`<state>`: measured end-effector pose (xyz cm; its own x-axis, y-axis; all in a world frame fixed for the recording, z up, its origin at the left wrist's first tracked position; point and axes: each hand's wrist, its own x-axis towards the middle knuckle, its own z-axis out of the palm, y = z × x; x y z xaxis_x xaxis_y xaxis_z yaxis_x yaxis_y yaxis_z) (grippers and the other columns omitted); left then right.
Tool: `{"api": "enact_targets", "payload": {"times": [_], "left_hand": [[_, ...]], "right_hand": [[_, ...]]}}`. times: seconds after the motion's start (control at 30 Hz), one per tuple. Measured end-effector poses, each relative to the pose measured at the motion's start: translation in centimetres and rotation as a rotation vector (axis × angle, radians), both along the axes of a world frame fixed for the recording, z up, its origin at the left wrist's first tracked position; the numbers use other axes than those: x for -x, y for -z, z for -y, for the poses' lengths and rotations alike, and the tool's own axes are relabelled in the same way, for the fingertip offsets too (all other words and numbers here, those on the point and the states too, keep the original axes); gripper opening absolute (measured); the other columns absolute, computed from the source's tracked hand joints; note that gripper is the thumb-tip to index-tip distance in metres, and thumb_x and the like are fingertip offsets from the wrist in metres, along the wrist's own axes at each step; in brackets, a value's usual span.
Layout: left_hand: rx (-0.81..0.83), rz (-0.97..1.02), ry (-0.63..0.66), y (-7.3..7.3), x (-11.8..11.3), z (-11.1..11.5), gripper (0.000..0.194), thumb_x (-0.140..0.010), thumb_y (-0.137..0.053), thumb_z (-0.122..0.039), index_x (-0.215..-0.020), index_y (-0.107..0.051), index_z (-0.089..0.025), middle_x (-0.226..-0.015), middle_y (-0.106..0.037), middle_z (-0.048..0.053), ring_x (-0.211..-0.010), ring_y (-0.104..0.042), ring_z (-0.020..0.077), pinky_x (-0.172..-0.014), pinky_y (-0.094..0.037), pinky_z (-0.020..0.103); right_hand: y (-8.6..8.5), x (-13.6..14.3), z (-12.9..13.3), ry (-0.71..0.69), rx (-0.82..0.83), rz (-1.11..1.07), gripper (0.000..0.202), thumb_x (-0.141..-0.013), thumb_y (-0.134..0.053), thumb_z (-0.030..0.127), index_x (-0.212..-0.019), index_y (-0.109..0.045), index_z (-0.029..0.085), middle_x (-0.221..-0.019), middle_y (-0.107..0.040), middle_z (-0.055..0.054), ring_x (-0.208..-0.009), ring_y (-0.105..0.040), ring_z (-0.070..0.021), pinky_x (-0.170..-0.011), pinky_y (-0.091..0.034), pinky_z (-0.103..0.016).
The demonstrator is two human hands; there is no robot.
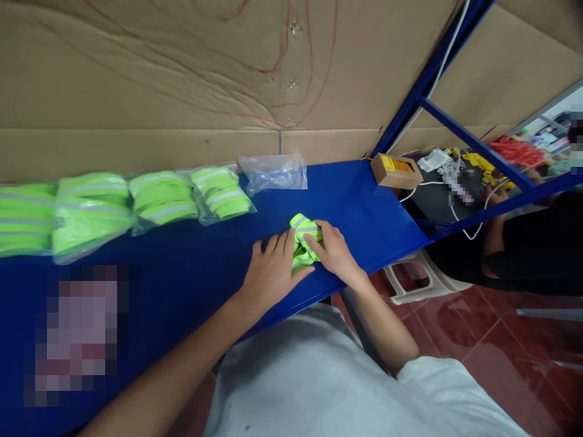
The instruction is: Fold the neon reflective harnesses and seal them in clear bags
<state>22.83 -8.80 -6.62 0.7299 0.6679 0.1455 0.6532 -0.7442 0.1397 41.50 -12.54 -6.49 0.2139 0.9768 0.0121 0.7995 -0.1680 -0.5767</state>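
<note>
A small bundle of neon-green reflective strap with silver stripes lies folded over itself on the blue table, near its front edge. My right hand grips the bundle's right side, thumb across the top of the bands. Against the left side rests my left hand, its fingers stretched out and its thumb apart, pointing toward the bundle's lower end. Part of the strap is hidden by both hands.
Several clear bags of neon-green strap line the back left. Beside them lies a clear plastic bag. A cardboard box stands at the right end, near a blue frame post. Beyond, a person's arm and a plastic stool show.
</note>
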Motion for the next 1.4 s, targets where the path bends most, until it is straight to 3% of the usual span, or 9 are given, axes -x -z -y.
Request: {"api": "enact_targets", "payload": {"times": [0.13,0.4,0.53,0.7,0.8,0.9,1.1,1.23,1.4], "left_hand": [[0.003,-0.009,-0.007,0.2,0.0,0.1,0.082,-0.096,-0.055,-0.063,-0.154,-0.042,-0.006,-0.157,-0.047,0.025,-0.14,-0.049,0.0374,-0.109,-0.042,0.057],[0.017,-0.03,0.005,0.0,0.3,0.3,0.082,-0.096,-0.058,-0.059,-0.156,-0.039,-0.007,-0.16,-0.044,0.024,-0.142,-0.047,0.0379,-0.11,-0.043,0.057],[0.015,-0.051,0.039,0.0,0.2,0.5,0.076,-0.1,-0.053,-0.056,-0.158,-0.039,-0.009,-0.159,-0.047,0.021,-0.14,-0.047,0.0402,-0.112,-0.04,0.061],[0.008,-0.043,0.035,-0.1,0.2,0.6,0.073,-0.101,-0.051,-0.052,-0.16,-0.037,-0.012,-0.159,-0.047,0.021,-0.139,-0.047,0.0425,-0.11,-0.04,0.064],[-0.023,0.002,0.102,-0.3,0.0,0.5,0.067,-0.102,-0.053,-0.044,-0.163,-0.032,-0.023,-0.164,-0.042,0.016,-0.142,-0.048,0.0373,-0.111,-0.041,0.058],[-0.064,0.021,0.247,-0.3,-0.2,0.2,0.05,-0.105,-0.046,-0.028,-0.155,-0.045,-0.024,-0.161,-0.047,0.011,-0.143,-0.049,0.0293,-0.114,-0.041,0.048],[-0.092,0.033,0.263,0.1,-0.4,-0.1,0.041,-0.107,-0.045,-0.03,-0.142,-0.055,-0.013,-0.148,-0.06,0.013,-0.137,-0.055,0.027,-0.108,-0.045,0.043],[-0.111,0.009,0.275,0.4,-0.5,-0.2,0.036,-0.107,-0.044,-0.029,-0.137,-0.058,-0.014,-0.141,-0.063,0.014,-0.131,-0.058,0.0293,-0.104,-0.046,0.044],[-0.111,0.014,0.29,0.6,-0.5,-0.3,0.035,-0.107,-0.042,-0.025,-0.134,-0.06,-0.013,-0.138,-0.065,0.015,-0.128,-0.059,0.0304,-0.105,-0.046,0.045]], "right_hand": [[-0.1,0.1,-0.7,-0.056,0.07,0.009,0.076,-0.099,-0.057,0.053,-0.159,-0.035,0.011,-0.155,-0.047,-0.022,-0.14,-0.046,-0.0373,-0.116,-0.036,-0.052],[0.1,-0.6,-2.1,0.01,0.017,-0.102,0.071,-0.082,-0.079,0.044,-0.141,-0.053,0.015,-0.132,-0.059,-0.015,-0.124,-0.057,-0.0293,-0.105,-0.048,-0.043],[-0.7,-1.7,-2.0,0.104,-0.065,-0.039,0.067,-0.082,-0.078,0.034,-0.14,-0.05,0.017,-0.136,-0.053,-0.014,-0.118,-0.06,-0.028,-0.1,-0.051,-0.043],[-1.6,-2.7,-2.0,0.115,0.014,0.109,0.063,-0.085,-0.074,0.031,-0.142,-0.048,0.021,-0.14,-0.049,-0.014,-0.114,-0.063,-0.0302,-0.091,-0.056,-0.044],[-1.8,-2.2,-2.0,0.078,0.014,0.203,0.061,-0.088,-0.07,0.03,-0.144,-0.046,0.023,-0.143,-0.046,-0.014,-0.104,-0.067,-0.0293,-0.08,-0.058,-0.042],[-1.9,-1.1,-1.8,0.048,-0.022,0.331,0.057,-0.092,-0.062,0.023,-0.146,-0.046,0.023,-0.144,-0.046,-0.016,-0.1,-0.068,-0.0292,-0.07,-0.058,-0.039],[-1.6,0.8,-1.5,-0.065,-0.138,0.665,0.047,-0.104,-0.032,0.014,-0.144,-0.053,0.02,-0.146,-0.052,-0.017,-0.112,-0.061,-0.0311,-0.085,-0.057,-0.045],[-1.3,1.1,-1.1,-0.233,-0.111,0.669,0.054,-0.105,-0.024,0.015,-0.154,-0.047,0.021,-0.151,-0.051,-0.016,-0.119,-0.056,-0.034,-0.092,-0.053,-0.051],[-2.3,1.4,-0.2,-0.318,-0.045,0.672,0.055,-0.106,-0.025,0.015,-0.159,-0.041,0.014,-0.147,-0.054,-0.019,-0.128,-0.049,-0.0379,-0.101,-0.048,-0.056]]}}
